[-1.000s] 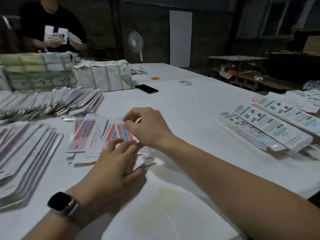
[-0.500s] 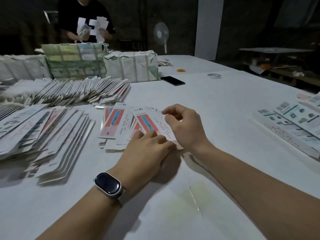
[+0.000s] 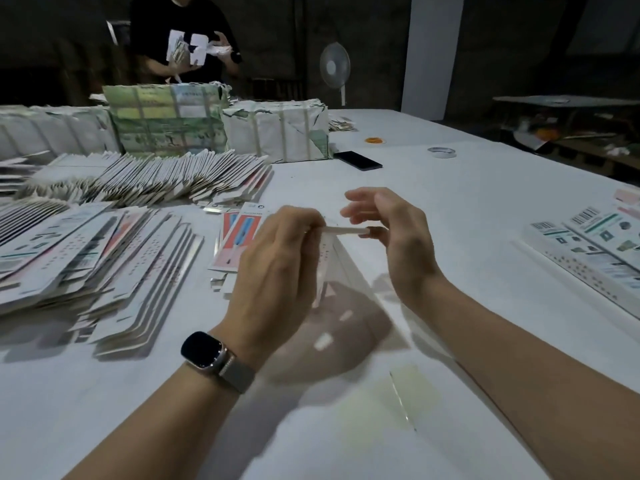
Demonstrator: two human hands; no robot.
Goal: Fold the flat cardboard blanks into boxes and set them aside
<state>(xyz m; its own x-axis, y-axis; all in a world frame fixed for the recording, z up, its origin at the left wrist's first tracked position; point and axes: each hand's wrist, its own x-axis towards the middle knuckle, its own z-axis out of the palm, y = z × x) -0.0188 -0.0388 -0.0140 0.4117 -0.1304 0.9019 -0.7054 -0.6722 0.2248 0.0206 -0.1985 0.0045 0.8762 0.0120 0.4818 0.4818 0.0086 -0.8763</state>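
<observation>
Two fanned heaps of flat blanks lie on the white surface. The left hand grips one blank lifted above it; the right hand pinches its top edge, other fingers spread. Two finished boxes lie rightmost.

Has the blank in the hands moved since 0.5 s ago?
Yes. The cardboard blank was flat on the small pile of red-and-blue blanks; now both hands hold it lifted off the table, nearer the wearer than that pile.
</observation>
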